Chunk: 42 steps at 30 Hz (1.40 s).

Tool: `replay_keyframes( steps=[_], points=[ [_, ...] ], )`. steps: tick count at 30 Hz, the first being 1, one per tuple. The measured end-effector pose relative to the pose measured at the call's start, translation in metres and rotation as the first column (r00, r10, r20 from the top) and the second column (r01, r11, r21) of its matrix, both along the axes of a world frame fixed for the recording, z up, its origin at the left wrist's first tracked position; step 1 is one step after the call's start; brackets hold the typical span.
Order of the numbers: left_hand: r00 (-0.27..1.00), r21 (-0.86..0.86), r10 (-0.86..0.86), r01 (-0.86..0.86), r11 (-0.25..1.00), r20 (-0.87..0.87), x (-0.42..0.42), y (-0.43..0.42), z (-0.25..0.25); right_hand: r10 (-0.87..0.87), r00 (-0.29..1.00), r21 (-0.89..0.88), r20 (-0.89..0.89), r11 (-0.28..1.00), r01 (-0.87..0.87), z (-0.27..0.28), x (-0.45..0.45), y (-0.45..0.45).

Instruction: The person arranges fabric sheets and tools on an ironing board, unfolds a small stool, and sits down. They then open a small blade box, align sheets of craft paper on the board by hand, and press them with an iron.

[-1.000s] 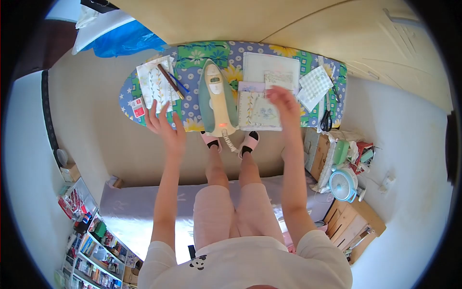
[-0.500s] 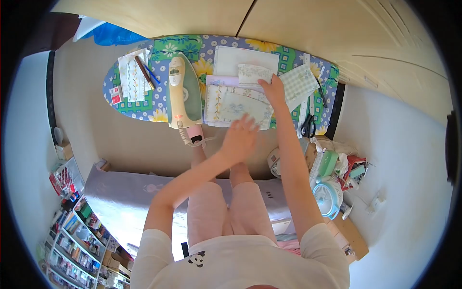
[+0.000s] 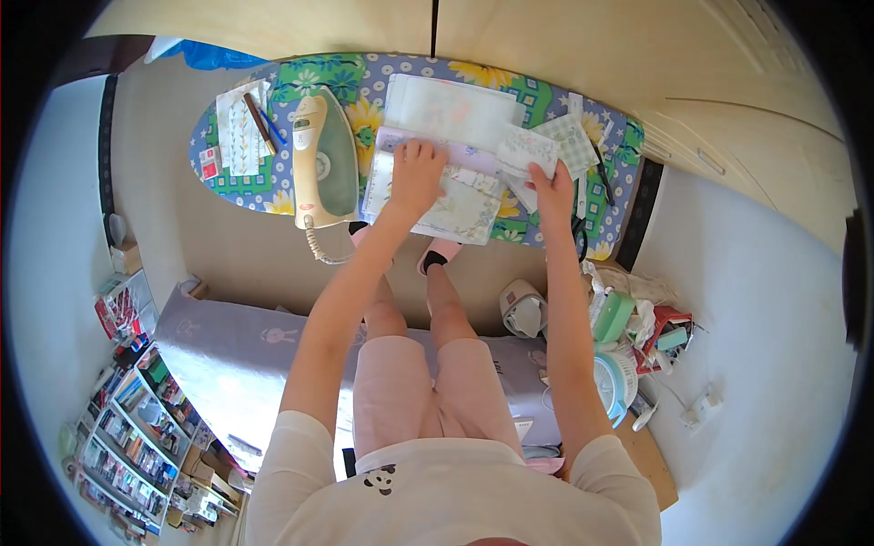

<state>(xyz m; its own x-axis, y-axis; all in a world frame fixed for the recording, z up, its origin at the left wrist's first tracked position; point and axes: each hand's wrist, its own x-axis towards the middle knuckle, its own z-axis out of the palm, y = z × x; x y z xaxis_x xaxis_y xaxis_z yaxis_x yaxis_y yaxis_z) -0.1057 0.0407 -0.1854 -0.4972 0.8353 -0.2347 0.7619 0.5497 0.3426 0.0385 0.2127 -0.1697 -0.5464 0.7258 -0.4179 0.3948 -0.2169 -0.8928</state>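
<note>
My right hand point(image 3: 551, 193) pinches the lower right edge of a small white cloth piece with a pale floral print point(image 3: 526, 150), tilted over the right side of the ironing board. My left hand point(image 3: 419, 177) lies with fingers on a lilac cloth point(image 3: 464, 155) and a floral cloth point(image 3: 464, 205) below it, thumb apart. Behind these is a larger whitish sheet or cloth point(image 3: 446, 102) with faint print. A green checked cloth point(image 3: 572, 136) is partly covered by the piece in my right hand.
A cream iron point(image 3: 314, 164) lies on the patterned ironing board point(image 3: 364, 65), left of the cloths. Further left are a leaf-patterned strip point(image 3: 241, 136), a brown pen point(image 3: 259, 123), a blue pen point(image 3: 273, 127) and a small red-white box point(image 3: 209, 164). A fan point(image 3: 616, 382) stands at lower right.
My right hand has lifted the small floral piece and moved it right and slightly down. My left hand has moved up and left onto the cloths, which now sit askew. The view has shifted.
</note>
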Motion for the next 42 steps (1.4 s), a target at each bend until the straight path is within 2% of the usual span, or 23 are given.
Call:
replay_keyframes(
  steps=[4, 6, 7, 8, 10, 13, 15, 16, 18, 19, 21, 22, 24, 25, 27, 28, 30, 34, 36, 38, 39, 40, 42],
  points=[
    [0.992, -0.027, -0.063, 0.066, 0.997, 0.11, -0.013, 0.006, 0.001, -0.133, 0.99, -0.086, -0.056, 0.988, 0.128, 0.013, 0.035, -0.008],
    [0.996, 0.033, 0.083, -0.083, 0.996, 0.023, -0.021, 0.01, 0.011, -0.175, 0.982, -0.121, -0.073, 0.979, 0.165, 0.019, 0.05, -0.012],
    [0.997, 0.031, 0.08, -0.081, 0.996, 0.024, -0.023, 0.008, 0.008, -0.185, 0.981, -0.15, -0.065, 0.973, 0.173, 0.019, 0.058, -0.013],
    [0.998, 0.15, 0.043, -0.035, 0.988, -0.049, -0.028, 0.007, 0.002, -0.193, 0.979, -0.178, -0.057, 0.967, 0.18, 0.019, 0.066, -0.014],
    [0.992, 0.263, 0.013, 0.021, 0.964, -0.125, -0.029, 0.01, 0.003, -0.154, 0.987, -0.222, -0.049, 0.965, 0.14, 0.021, 0.08, -0.016],
    [0.998, 0.151, 0.004, 0.005, 0.989, -0.059, -0.028, 0.016, 0.006, -0.036, 0.999, -0.25, -0.026, 0.968, 0.029, 0.035, 0.092, -0.024],
    [0.995, 0.002, -0.049, 0.049, 0.999, 0.087, -0.031, 0.017, 0.009, 0.045, 0.999, -0.236, -0.009, 0.971, -0.046, 0.041, 0.09, -0.032],
    [0.995, 0.003, -0.051, 0.051, 0.999, 0.087, -0.031, 0.019, 0.012, 0.095, 0.994, -0.316, -0.062, 0.942, -0.109, 0.042, 0.089, -0.036],
    [0.924, -0.216, 0.034, 0.054, 0.975, 0.382, -0.031, 0.023, 0.022, 0.181, 0.974, -0.396, -0.137, 0.891, -0.222, 0.042, 0.081, -0.044],
    [0.922, -0.214, 0.03, 0.057, 0.975, 0.385, -0.031, 0.027, 0.033, 0.179, 0.975, -0.395, -0.133, 0.893, -0.218, 0.036, 0.073, -0.047],
    [0.782, -0.255, 0.099, 0.078, 0.964, 0.615, -0.026, 0.029, 0.051, 0.229, 0.96, -0.45, -0.161, 0.849, -0.278, 0.017, 0.06, -0.053],
    [0.782, -0.251, 0.095, 0.081, 0.965, 0.616, -0.023, 0.027, 0.049, 0.227, 0.961, -0.447, -0.159, 0.851, -0.276, 0.003, 0.055, -0.058],
    [0.601, -0.027, 0.054, -0.054, 0.998, 0.798, -0.02, 0.016, 0.034, 0.075, 0.997, -0.452, -0.028, 0.889, -0.079, -0.028, 0.049, -0.065],
    [0.601, -0.026, 0.051, -0.051, 0.998, 0.798, -0.02, 0.012, 0.024, 0.071, 0.997, -0.451, -0.028, 0.889, -0.076, -0.034, 0.046, -0.066],
    [0.286, -0.112, 0.172, -0.213, 0.971, 0.943, -0.022, 0.009, 0.015, 0.079, 0.993, -0.336, 0.084, 0.941, -0.046, -0.04, 0.04, -0.07],
    [0.284, -0.115, 0.173, -0.21, 0.971, 0.943, -0.022, 0.01, 0.016, 0.076, 0.993, -0.338, 0.087, 0.94, -0.043, -0.04, 0.039, -0.072],
    [0.265, -0.359, 0.411, -0.222, 0.906, 0.872, -0.021, 0.013, 0.019, 0.114, 0.993, -0.303, -0.015, 0.946, -0.114, -0.041, 0.036, -0.074],
    [0.42, -0.171, 0.215, -0.142, 0.975, 0.881, -0.015, 0.003, -0.004, 0.039, 0.996, -0.346, -0.085, 0.936, -0.066, -0.043, 0.034, -0.083],
    [0.733, -0.127, 0.13, -0.061, 0.99, 0.667, -0.011, 0.002, -0.014, 0.058, 0.993, -0.232, -0.104, 0.969, -0.081, -0.043, 0.038, -0.082],
    [0.759, -0.134, 0.148, -0.081, 0.988, 0.634, -0.005, 0.001, -0.014, 0.029, 0.986, 0.129, 0.166, 0.99, -0.051, -0.012, 0.046, -0.067],
    [0.783, -0.138, 0.165, -0.102, 0.985, 0.6, -0.001, 0.001, -0.012, -0.012, 0.973, 0.476, 0.231, 0.874, -0.102, -0.011, 0.06, -0.054],
    [0.782, -0.134, 0.159, -0.097, 0.986, 0.602, 0.001, 0.0, -0.006, -0.074, 0.958, 0.753, 0.276, 0.637, -0.168, -0.007, 0.071, -0.043],
    [0.661, -0.168, 0.211, -0.129, 0.977, 0.72, 0.002, -0.004, 0.004, -0.374, 0.826, 0.842, 0.422, 0.5, -0.204, -0.002, 0.086, -0.033]
  ],
)
